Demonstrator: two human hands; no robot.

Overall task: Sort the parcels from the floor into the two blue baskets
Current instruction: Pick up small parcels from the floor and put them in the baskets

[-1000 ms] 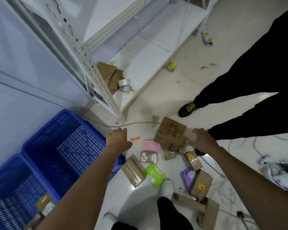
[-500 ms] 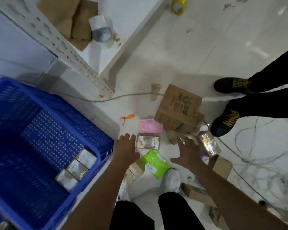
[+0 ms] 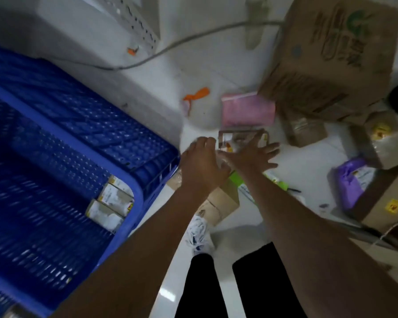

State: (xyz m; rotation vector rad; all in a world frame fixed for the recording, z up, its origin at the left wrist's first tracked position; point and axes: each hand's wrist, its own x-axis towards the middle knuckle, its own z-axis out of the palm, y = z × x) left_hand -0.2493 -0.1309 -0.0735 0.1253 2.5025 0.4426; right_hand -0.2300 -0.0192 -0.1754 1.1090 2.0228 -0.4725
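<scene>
Fingers of the right hand (image 3: 251,154) are spread wide over a small tan-edged rectangular parcel (image 3: 237,140) on the white floor (image 3: 216,60); contact is unclear through blur. Left hand (image 3: 202,161) hovers just beside it, fingers loosely curled, holding nothing. Large blue perforated plastic basket (image 3: 74,138) at left holds 3 small pale boxes (image 3: 110,203) against its near wall. Bare floor separates basket rim and parcel.

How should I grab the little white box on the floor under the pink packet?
Probably by its two short ends, coming straight down from above. The white box lies flat on the floor, and the pink packet sits close along its far long side. The right hand is spread over it already; the left hand is beside it.
</scene>
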